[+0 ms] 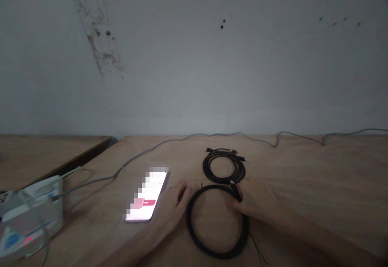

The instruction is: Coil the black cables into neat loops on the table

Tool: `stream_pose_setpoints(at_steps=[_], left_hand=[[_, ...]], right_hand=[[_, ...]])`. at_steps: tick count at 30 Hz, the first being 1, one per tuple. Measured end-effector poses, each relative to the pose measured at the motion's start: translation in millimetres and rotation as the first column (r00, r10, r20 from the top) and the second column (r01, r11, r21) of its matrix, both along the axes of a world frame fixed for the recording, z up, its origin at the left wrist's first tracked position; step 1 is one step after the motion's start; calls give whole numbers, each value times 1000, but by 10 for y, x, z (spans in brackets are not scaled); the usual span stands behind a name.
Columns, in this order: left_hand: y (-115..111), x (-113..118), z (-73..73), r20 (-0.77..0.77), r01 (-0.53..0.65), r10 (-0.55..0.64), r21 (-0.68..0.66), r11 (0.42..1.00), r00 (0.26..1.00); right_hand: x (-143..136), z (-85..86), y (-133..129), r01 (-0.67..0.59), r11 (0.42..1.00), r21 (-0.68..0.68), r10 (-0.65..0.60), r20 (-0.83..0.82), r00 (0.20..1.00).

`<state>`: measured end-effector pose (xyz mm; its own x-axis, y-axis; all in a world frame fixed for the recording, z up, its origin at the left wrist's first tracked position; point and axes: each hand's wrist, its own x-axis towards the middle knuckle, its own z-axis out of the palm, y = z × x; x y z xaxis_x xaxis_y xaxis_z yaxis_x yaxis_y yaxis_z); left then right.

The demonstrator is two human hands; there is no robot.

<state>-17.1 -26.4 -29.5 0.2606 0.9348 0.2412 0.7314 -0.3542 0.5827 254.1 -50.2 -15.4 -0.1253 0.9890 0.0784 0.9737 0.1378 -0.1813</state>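
A large coil of black cable (191, 230) lies on the wooden table in front of me. My right hand (250, 200) is at the coil's upper right, its thumb and fingers closed round the cable's black plug end. Left of the coil, my left hand (176, 200) rests near the cable, fingers curled, with a small dark reddish thing partly visible between thumb and fingers. Just beyond sits a smaller black cable coil (209, 170) with its connectors at the top. A phone (148, 202) with a lit screen lies beside my left hand.
White power strips or boxes (54, 214) with cords and a red light stand at the left edge. A grey cable (138, 156) runs from there along the table's back, by the wall. Between two table tops (118, 150) is a dark gap.
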Motion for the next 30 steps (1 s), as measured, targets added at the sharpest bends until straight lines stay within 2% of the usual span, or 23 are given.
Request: stream_pose_setpoints(at_steps=[3, 6, 9, 11, 13, 16, 19, 23, 26, 30], left_hand=[[-10, -17, 20, 85, -46, 43, 28, 999, 995], [-10, -36, 32, 141, -78, 63, 99, 992, 988], [-12, -49, 36, 177, -96, 70, 145, 985, 982], [-14, -50, 33, 174, -76, 51, 142, 987, 983], [-20, -42, 28, 142, -21, 3, 127, 992, 990], [-43, -20, 35, 66, 113, -127, 184, 976, 990], [-76, -9, 65, -51, 316, -314, 278, 907, 948], [-87, -33, 90, -197, 507, -470, 245, 826, 861], [-62, -56, 64, -258, 595, -545, 182, 783, 797], [-28, -67, 16, -312, 628, -562, 180, 757, 766]], right_hand=[[-42, 10, 44, -10, 999, 34, 8, 50, 999], [-66, 103, 107, -38, 995, 94, 35, 29, 999], [-40, 219, 223, -51, 980, 192, 50, 11, 999], [0, 256, 323, -74, 948, 311, 76, 5, 997], [39, 243, 412, -99, 920, 380, 116, -23, 993], [58, 151, 488, -127, 917, 378, 179, -106, 978], [54, 37, 500, -136, 931, 338, 207, -182, 961], [143, -84, 492, -139, 940, 310, 217, -233, 948], [288, -184, 494, -164, 933, 320, 243, -225, 944], [471, -327, 487, -256, 908, 332, 340, -226, 913]])
